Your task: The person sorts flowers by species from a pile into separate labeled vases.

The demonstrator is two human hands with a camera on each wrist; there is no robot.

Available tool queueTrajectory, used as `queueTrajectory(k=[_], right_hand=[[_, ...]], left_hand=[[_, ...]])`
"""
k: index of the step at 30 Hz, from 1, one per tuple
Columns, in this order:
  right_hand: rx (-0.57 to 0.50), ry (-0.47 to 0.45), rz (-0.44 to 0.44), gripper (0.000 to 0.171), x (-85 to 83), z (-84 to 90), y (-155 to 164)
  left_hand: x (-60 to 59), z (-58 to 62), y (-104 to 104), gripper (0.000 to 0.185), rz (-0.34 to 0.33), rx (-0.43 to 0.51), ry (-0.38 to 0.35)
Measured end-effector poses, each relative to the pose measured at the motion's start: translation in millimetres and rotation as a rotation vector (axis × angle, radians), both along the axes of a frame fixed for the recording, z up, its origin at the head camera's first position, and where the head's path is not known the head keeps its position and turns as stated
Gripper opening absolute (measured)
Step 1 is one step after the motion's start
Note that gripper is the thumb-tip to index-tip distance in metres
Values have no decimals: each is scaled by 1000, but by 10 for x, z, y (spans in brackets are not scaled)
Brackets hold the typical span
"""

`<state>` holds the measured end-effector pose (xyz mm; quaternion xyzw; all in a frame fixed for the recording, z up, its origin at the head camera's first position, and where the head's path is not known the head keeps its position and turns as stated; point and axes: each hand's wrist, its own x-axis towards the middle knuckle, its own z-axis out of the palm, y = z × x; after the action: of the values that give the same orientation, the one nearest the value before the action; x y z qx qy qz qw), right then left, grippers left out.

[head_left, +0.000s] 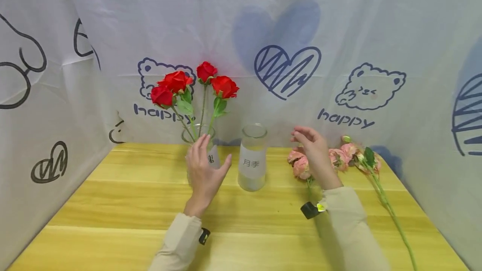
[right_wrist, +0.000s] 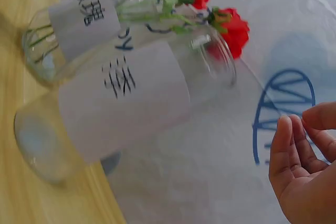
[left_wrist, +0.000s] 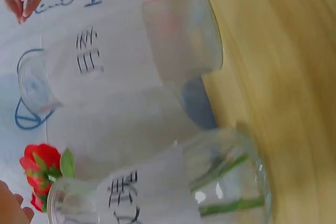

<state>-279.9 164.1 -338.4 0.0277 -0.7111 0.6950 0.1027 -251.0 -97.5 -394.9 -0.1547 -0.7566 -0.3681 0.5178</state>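
Note:
In the head view my left hand (head_left: 206, 173) is in front of the glass vase (head_left: 199, 129) of red roses (head_left: 177, 81), thumb spread from the fingers; whether it touches the glass cannot be told. The vase's paper label is partly covered by that hand. To its right stands a second glass vase (head_left: 252, 184) with a white label and no flowers in it. My right hand (head_left: 315, 152) hovers over the pink flowers (head_left: 302, 168), fingers loosely bent. From the right wrist view, nothing shows between its thumb and fingertips (right_wrist: 284, 124).
A long green stem (head_left: 393, 216) runs from the pink flowers towards the table's front right. Behind the wooden table (head_left: 124, 208) hangs a white cloth (head_left: 211, 24) with hearts and bears. Dark wrist devices (head_left: 310, 210) sit at both sleeves.

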Motion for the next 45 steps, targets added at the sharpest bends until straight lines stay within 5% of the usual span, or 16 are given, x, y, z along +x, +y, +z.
queueTrajectory(k=[4, 9, 16, 23, 34, 45], right_hand=[[-14, -29, -47, 22, 9, -89, 195], [49, -105, -91, 28, 8, -257, 390], [121, -176, -137, 34, -1, -527, 584], [151, -184, -72, 37, 27, -757, 696], [156, -235, -19, 34, 84, -976, 792], [291, -296, 11, 26, 122, -1111, 774]], left_hand=[[32, -82, 157, 69, -134, 50, -130], [11, -179, 325, 78, -324, 192, -424], [-137, -298, 493, 93, -363, 314, -697], [-244, -365, 532, 96, -331, 328, -738], [-342, -510, 540, 90, -367, 324, -755], [-399, -557, 586, 81, -407, 341, -731]])
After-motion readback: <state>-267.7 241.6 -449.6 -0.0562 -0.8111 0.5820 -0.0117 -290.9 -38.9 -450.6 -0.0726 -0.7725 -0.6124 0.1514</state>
